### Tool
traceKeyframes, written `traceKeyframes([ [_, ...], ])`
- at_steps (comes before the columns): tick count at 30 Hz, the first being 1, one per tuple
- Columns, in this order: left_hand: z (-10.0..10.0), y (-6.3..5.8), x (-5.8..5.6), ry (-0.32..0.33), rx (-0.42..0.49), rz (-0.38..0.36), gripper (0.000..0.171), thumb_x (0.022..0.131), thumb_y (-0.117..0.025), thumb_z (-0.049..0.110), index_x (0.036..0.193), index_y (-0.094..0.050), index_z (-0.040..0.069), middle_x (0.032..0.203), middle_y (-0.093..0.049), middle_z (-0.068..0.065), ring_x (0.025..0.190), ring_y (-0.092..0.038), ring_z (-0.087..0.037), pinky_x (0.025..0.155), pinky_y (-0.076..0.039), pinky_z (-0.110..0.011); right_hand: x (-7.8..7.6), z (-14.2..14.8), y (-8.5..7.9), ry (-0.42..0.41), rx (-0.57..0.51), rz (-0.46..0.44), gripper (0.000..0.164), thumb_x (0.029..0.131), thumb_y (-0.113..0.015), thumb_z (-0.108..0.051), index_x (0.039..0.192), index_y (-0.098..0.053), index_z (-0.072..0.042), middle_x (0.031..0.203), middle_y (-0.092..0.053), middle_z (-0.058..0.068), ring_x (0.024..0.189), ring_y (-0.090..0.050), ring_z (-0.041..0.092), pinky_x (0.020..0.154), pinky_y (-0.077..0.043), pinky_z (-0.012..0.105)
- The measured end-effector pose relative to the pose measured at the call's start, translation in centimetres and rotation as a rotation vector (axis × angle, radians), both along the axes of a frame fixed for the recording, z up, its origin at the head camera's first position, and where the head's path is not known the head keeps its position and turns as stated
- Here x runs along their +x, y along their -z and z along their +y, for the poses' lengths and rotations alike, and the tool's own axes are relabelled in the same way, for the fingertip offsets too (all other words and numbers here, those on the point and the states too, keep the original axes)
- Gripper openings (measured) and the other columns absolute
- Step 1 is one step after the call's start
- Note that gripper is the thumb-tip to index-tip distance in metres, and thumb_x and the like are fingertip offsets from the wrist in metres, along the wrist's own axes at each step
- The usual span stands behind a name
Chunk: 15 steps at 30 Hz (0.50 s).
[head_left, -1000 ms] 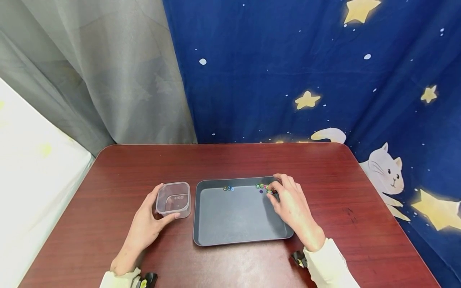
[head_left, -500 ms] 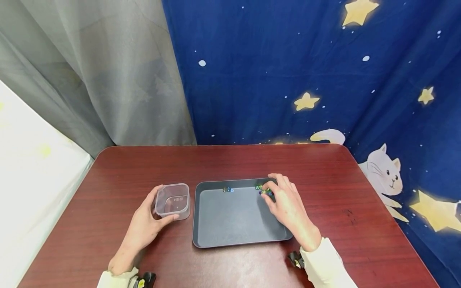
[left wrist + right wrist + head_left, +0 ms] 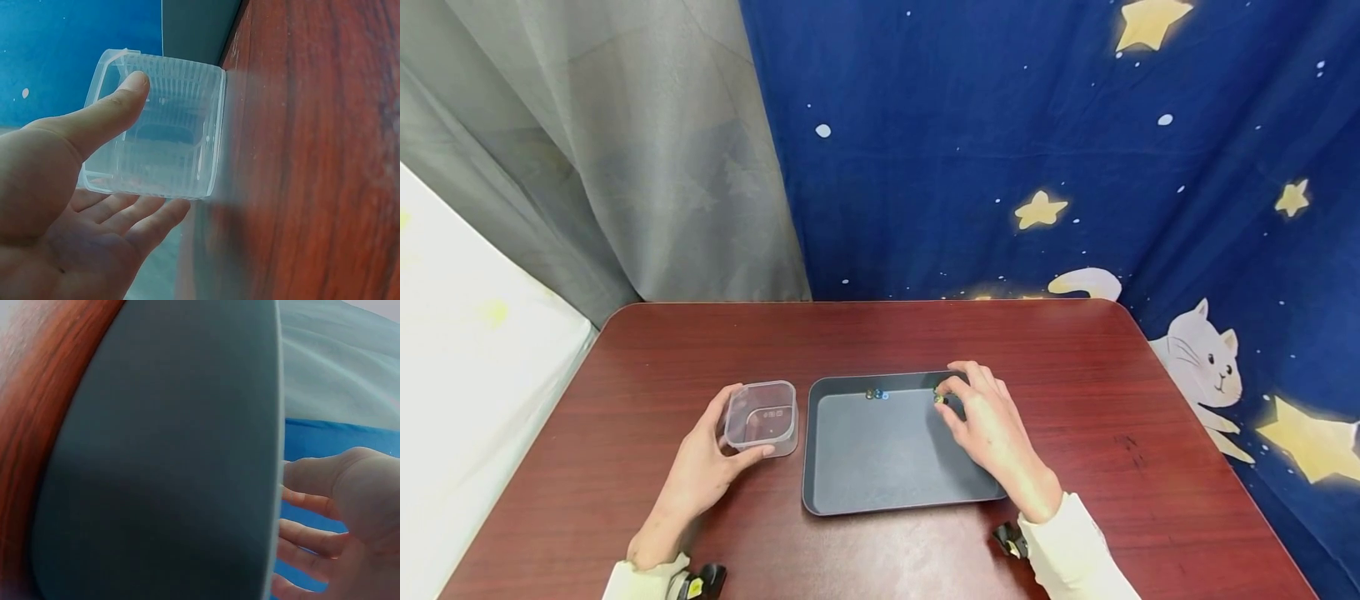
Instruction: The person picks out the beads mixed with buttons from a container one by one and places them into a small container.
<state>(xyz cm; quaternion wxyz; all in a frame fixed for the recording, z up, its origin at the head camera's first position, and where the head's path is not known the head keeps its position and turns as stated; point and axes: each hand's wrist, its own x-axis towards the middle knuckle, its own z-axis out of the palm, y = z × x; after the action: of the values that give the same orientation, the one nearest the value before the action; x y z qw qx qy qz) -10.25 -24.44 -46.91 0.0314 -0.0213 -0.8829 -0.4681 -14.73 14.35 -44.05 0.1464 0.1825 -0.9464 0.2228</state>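
Observation:
My left hand (image 3: 702,469) grips a clear square plastic container (image 3: 780,446), which stands upright beside the tray. In the left wrist view the thumb presses one wall of this container (image 3: 169,134), and the fingers lie along another side. My right hand (image 3: 997,425) reaches over the dark grey tray (image 3: 880,467), its thumb and index finger curved round some small colourful bead-like pieces (image 3: 940,399) near the far wall. Most of that cluster is hidden by the hand. In the right wrist view the tray wall (image 3: 169,444) covers the fingertips.
Several more bead-like pieces (image 3: 877,394) lie against the tray's far wall, left of the right hand. The tray and container stand on a reddish-brown wooden table (image 3: 715,342). Behind it hang a grey curtain (image 3: 685,167) and a blue starry one (image 3: 925,208).
My right hand has slid left along the tray's far side, and fewer pieces of the right-hand cluster show now. The left hand and the container have stayed in place.

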Motion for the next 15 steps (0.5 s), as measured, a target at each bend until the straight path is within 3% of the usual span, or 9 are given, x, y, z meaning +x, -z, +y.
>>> traceKeyframes([
  [15,-0.2,0.6,-0.1,0.038,0.088,0.011,0.096,0.081,-0.09,0.014,0.158,-0.034,0.015,0.145,-0.056,-0.018,0.111,-0.069,-0.012,0.084,-0.054,-0.009,-0.1,-1.7,-0.8,-0.033,-0.034,0.014,0.014,0.089,-0.084,-0.02,0.1,-0.074,-0.02,0.137,-0.063,0.007,0.124,-0.06,0.029,0.1,-0.048,0.05],
])
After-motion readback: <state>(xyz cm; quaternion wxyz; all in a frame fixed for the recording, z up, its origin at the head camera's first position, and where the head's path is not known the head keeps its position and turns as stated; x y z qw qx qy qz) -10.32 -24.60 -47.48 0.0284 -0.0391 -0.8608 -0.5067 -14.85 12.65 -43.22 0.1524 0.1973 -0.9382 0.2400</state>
